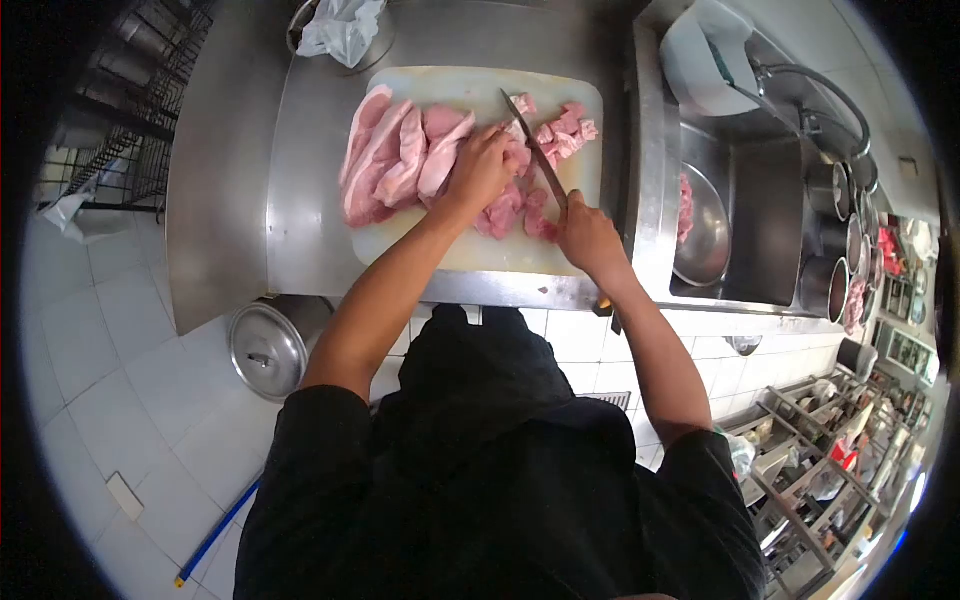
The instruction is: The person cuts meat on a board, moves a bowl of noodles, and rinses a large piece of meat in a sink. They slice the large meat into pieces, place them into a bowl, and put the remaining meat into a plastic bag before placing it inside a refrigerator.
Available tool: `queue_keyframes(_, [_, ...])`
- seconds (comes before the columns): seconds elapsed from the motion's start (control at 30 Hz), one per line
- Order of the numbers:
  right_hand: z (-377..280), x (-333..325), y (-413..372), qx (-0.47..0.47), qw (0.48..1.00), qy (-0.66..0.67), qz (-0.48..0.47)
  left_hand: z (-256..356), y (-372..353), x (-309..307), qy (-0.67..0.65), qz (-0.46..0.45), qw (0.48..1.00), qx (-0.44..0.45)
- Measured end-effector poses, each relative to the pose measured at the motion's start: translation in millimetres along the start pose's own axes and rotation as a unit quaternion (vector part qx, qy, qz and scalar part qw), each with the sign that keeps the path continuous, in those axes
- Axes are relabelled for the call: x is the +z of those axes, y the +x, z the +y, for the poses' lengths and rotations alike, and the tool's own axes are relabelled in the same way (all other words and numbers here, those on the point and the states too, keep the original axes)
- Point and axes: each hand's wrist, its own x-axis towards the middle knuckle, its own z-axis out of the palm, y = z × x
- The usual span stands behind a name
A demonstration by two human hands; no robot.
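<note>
My right hand (590, 232) is closed round the handle of a knife (536, 150), whose long blade points up and to the left over the cutting board (480, 258). Beside the blade, my left hand (484, 168) rests with bent fingers on a piece of raw meat (517, 157), pressing it to the board. Large pale-pink slabs of meat (385, 165) lie in a row left of that hand. Small cut cubes (568, 130) are gathered right of the blade, and more cut pieces (505, 212) lie below it.
Right of the board, a metal bowl (710, 235) holding some meat stands in the sink (765, 200). A white container (708, 60) sits at the sink's back. A plastic bag (342, 30) lies at the counter's back left. On the floor stands a lidded pot (266, 352).
</note>
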Motion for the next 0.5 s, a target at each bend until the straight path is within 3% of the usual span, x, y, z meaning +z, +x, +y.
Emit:
queue_keyframes(0.2, [13.7, 1.5, -30.0, -0.001, 0.998, 0.06, 0.029, 2.8, -0.8, -3.5, -0.09, 0.056, 0.994, -0.032])
queue_keyframes(0.3, [4.5, -13.0, -58.6, -0.004, 0.997, 0.055, 0.057, 8.7, 0.4, -5.8, -0.137, 0.039, 0.987, -0.079])
queue_keyframes(0.5, [-16.6, -38.9, -104.9, 0.04, 0.999, 0.022, -0.002, -1.2, -1.9, -1.3, -0.089, 0.087, 0.991, -0.042])
